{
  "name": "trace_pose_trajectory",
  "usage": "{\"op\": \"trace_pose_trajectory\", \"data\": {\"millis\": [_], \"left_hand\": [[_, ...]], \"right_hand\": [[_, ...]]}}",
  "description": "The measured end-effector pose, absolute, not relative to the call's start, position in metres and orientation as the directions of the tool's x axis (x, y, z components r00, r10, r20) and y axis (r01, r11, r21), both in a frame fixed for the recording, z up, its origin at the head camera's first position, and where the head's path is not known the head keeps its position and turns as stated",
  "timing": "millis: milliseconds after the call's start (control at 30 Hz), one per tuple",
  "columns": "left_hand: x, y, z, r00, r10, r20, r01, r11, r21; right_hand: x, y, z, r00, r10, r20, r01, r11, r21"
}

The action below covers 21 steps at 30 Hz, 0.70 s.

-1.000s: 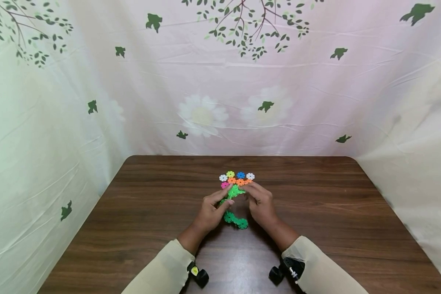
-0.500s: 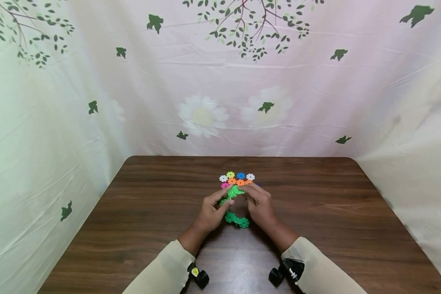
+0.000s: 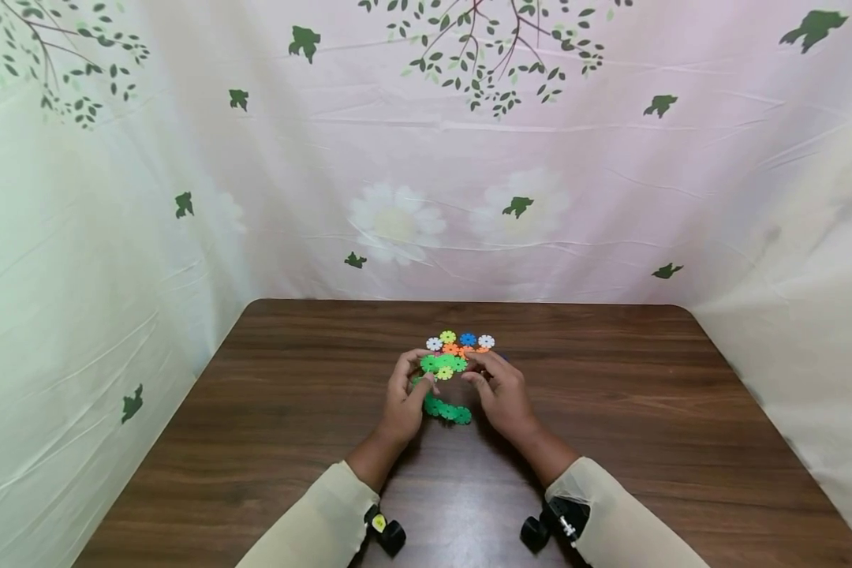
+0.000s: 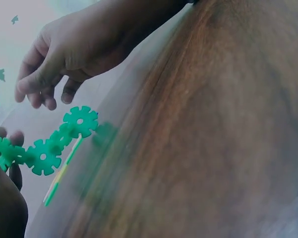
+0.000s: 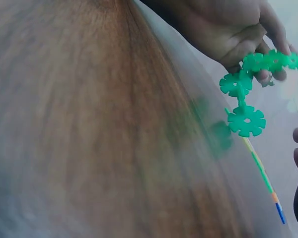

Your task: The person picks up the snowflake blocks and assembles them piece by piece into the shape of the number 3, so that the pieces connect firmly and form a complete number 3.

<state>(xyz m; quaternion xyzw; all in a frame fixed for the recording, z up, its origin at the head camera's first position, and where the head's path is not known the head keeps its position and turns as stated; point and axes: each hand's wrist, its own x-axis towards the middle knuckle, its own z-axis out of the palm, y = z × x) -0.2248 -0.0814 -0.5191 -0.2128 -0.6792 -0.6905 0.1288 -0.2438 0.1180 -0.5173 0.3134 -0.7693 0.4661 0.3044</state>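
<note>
My left hand (image 3: 403, 398) grips a curved chain of green notched plastic discs (image 3: 447, 411), snowflake-shaped connectors joined edge to edge. Its upper end bears a row of brighter green discs (image 3: 443, 362) with a yellow disc (image 3: 444, 373) just below. In the right wrist view, the left fingers (image 5: 279, 75) lie behind the chain, whose end disc (image 5: 247, 120) hangs down. My right hand (image 3: 506, 394) is to the right of the chain, index finger close by the green row and thumb apart from it. The left wrist view shows that right hand (image 4: 84, 42) with loosely bent fingers and nothing in them.
Flat discs lie beyond the hands: white (image 3: 486, 341), yellow (image 3: 448, 337), blue (image 3: 468, 339) and orange (image 3: 450, 349) among them. The brown wooden table (image 3: 291, 410) ends in front of a printed cloth backdrop (image 3: 291, 181). Both wrists wear black devices (image 3: 568, 521).
My left hand has turned the green chain and shifted it slightly left, bringing the green row and yellow disc into sight. The right thumb and fingers now stand apart beside it.
</note>
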Motion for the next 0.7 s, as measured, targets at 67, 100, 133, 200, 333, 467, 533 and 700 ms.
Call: {"op": "trace_pose_trajectory", "data": {"millis": [67,100,133,200,333,467,533,700], "left_hand": [[-0.223,-0.083,-0.517,-0.889,0.107,0.445,0.442,-0.05,0.895],[-0.223,-0.083,-0.517,-0.893,0.107,0.438,0.435,-0.047,0.899],[-0.223,-0.084,-0.517,-0.893,0.103,0.437,0.435,-0.042,0.899],[-0.222,-0.085,-0.517,-0.891,0.099,0.442,0.442,-0.028,0.897],[-0.223,-0.087,-0.516,-0.883,0.079,0.463,0.465,0.006,0.885],[-0.225,-0.089,-0.517,-0.879,0.053,0.474,0.476,0.021,0.879],[-0.226,-0.09,-0.517,-0.876,0.049,0.48,0.482,0.026,0.876],[-0.228,-0.092,-0.52,-0.867,0.057,0.494,0.496,0.034,0.867]], "right_hand": [[-0.244,0.118,-0.518,-0.647,-0.198,0.737,-0.745,0.371,-0.554],[-0.244,0.118,-0.518,-0.66,-0.198,0.725,-0.735,0.37,-0.568],[-0.244,0.118,-0.518,-0.672,-0.2,0.713,-0.725,0.372,-0.58],[-0.244,0.118,-0.519,-0.695,-0.206,0.689,-0.706,0.376,-0.599],[-0.245,0.119,-0.52,-0.733,-0.213,0.646,-0.671,0.385,-0.634],[-0.247,0.12,-0.522,-0.775,-0.206,0.597,-0.623,0.404,-0.669],[-0.249,0.12,-0.523,-0.794,-0.197,0.575,-0.597,0.425,-0.68],[-0.256,0.121,-0.529,-0.848,-0.14,0.512,-0.508,0.492,-0.707]]}}
